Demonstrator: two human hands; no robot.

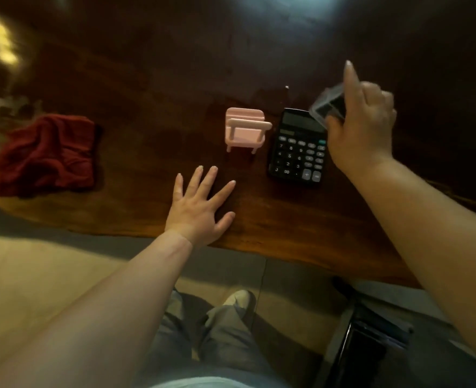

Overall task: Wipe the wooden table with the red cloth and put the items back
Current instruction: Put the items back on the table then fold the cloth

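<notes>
The red cloth [46,155] lies crumpled at the left end of the dark wooden table [153,88]. A pink phone stand [245,128] sits mid-table, with a black calculator [298,147] just to its right. My left hand [200,208] lies flat on the table near the front edge, fingers spread, holding nothing. My right hand [363,130] hovers over the calculator's upper right corner. It grips a small clear plastic box [328,106] with dark contents, the index finger pointing away. The box is blurred.
The table's front edge runs diagonally from lower right to the left. Below it are tiled floor, my legs and a shoe [239,299]. A dark piece of furniture [368,345] stands at the lower right. Bright reflections show on the far tabletop.
</notes>
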